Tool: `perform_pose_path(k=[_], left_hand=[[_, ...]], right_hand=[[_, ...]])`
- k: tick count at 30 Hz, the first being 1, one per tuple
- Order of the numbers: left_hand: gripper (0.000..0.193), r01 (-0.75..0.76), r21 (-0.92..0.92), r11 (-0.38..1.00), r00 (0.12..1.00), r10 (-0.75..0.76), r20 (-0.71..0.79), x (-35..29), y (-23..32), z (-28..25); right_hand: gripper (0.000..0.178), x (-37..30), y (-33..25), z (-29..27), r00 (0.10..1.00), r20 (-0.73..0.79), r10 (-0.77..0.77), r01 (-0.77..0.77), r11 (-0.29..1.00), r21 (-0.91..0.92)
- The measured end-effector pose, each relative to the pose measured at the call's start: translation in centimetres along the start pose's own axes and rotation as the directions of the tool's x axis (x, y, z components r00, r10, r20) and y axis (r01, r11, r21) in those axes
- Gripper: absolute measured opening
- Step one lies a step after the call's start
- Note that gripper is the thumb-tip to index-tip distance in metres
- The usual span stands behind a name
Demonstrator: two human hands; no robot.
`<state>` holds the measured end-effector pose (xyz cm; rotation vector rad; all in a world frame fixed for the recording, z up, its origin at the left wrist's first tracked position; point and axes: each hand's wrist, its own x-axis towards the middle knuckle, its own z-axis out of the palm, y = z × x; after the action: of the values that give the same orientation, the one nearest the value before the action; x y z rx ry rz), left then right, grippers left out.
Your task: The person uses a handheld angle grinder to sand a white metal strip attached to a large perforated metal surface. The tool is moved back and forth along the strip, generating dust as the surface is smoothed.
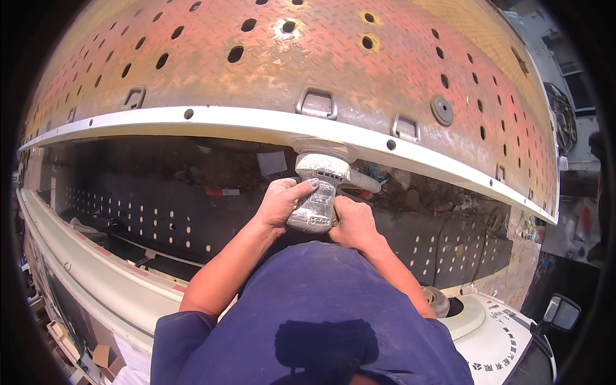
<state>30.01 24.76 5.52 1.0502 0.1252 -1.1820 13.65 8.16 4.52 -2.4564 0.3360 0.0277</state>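
Note:
A dust-covered orbital sander (319, 204) is held in front of my body. Its round pad meets the underside or face of the white edge rail (244, 120) that borders a rusty red and yellow perforated metal deck (359, 67). My left hand (282, 200) grips the tool from the left, thumb laid across its top. From the right, my right hand (356, 221) wraps round the body; some of its fingers are hidden behind. A pale stub or hose (366, 182) sticks out on the sander's right side.
Metal tie-down rings (317, 102) line the deck's edge. Beneath lie dark perforated panels (151, 221), loose debris and a pale sheet (272, 163). A long cream rail (96, 263) runs at the left. A white vehicle panel (497, 346) with a side mirror (563, 313) stands at lower right.

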Motion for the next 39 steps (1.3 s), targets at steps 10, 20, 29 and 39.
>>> perform_pose_path(k=[10, 20, 29, 39], left_hand=[[0.035, 0.057, 0.071, 0.996, 0.997, -0.061, 0.052, 2.4, -3.2, 3.8], [0.031, 0.034, 0.027, 0.999, 0.999, -0.033, -0.014, -0.6, 1.3, -0.3], [0.029, -0.091, 0.084, 0.992, 0.983, 0.103, -0.155, -4.4, 6.5, -8.0], [0.033, -0.125, 0.195, 0.973, 0.979, 0.153, -0.137, -3.5, 6.5, -13.6]], right_hand=[[0.032, -3.9, 3.8, -1.3, 0.994, -0.079, 0.082, -0.085, 0.996, -0.03], [0.039, 1.0, 0.5, 0.2, 0.998, 0.03, -0.047, 0.045, 0.998, 0.043], [0.041, 7.7, -6.2, 5.5, 0.972, 0.158, -0.176, 0.166, 0.983, 0.073], [0.036, 8.8, -7.7, 7.5, 0.979, 0.093, -0.18, 0.168, 0.977, 0.128]])
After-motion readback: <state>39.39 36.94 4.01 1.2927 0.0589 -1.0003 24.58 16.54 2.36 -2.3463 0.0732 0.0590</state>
